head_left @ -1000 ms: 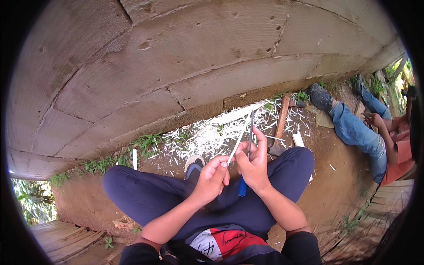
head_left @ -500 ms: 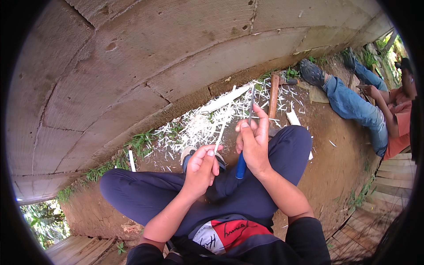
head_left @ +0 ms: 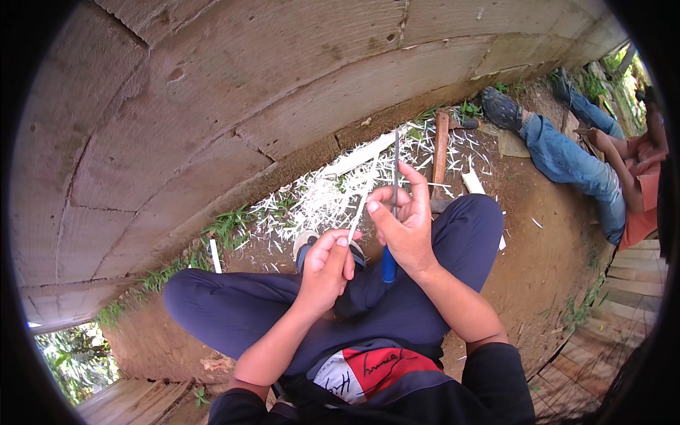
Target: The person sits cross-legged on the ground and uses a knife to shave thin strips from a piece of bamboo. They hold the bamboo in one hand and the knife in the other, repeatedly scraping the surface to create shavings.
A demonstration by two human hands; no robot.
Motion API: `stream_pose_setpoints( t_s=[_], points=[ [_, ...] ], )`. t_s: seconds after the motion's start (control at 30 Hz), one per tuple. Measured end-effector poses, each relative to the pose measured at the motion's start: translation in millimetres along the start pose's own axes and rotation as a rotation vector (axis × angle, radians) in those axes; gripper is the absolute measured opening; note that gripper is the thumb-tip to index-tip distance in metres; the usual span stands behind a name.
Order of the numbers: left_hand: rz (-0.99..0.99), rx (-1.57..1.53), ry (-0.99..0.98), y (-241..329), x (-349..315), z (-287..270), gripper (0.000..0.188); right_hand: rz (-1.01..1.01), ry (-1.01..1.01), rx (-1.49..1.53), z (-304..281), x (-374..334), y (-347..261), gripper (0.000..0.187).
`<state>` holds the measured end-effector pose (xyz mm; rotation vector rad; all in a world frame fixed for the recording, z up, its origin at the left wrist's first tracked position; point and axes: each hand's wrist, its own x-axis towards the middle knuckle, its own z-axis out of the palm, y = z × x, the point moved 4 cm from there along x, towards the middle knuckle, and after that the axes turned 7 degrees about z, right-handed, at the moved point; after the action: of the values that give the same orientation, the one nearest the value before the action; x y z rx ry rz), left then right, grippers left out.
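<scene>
A thin pale wooden stick (head_left: pixel 360 212) is pinched between the thumb and fingers of my left hand (head_left: pixel 326 273), its free end slanting up and away. My right hand (head_left: pixel 409 230) holds a knife with a blue handle (head_left: pixel 389 265) and a long narrow grey blade (head_left: pixel 397 152). The blade points away from me, just right of the stick. My right thumb tip lies close beside the stick; whether it touches cannot be told. Both hands are over my crossed legs, above my dark trousers (head_left: pixel 234 308).
White wood shavings (head_left: pixel 319 205) cover the ground ahead, with a pale wood slat (head_left: pixel 365 156) among them. A wooden-handled hammer or hatchet (head_left: pixel 440 149) lies at right. A wall (head_left: pixel 234 92) runs along the far side. Another person in jeans (head_left: pixel 567 166) sits at far right.
My right hand has shifted slightly left, its thumb nearer the stick. The knife blade has turned more upright. My left hand keeps the stick in nearly the same place.
</scene>
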<state>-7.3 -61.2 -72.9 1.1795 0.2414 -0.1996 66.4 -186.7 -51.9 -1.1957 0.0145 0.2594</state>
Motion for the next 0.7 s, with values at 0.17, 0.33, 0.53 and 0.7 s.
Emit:
stream_pose_setpoints(
  t_s=[0.17,0.33,0.53,0.7],
  points=[
    [-0.013,0.014,-0.014,1.4,-1.5,1.5,0.027,0.033,0.019,-0.009,0.4,-1.0,0.1,0.06],
    [-0.014,0.032,-0.013,2.3,-1.7,1.6,0.027,0.019,0.0,-0.028,0.5,-1.4,0.1,0.06],
    [-0.014,0.01,-0.022,1.9,-2.5,1.3,0.027,0.016,-0.026,-0.03,0.5,-0.2,2.3,0.057],
    [-0.015,0.008,-0.033,2.4,-1.8,2.2,0.028,0.01,-0.031,-0.013,1.2,-1.0,1.6,0.056]
  ],
)
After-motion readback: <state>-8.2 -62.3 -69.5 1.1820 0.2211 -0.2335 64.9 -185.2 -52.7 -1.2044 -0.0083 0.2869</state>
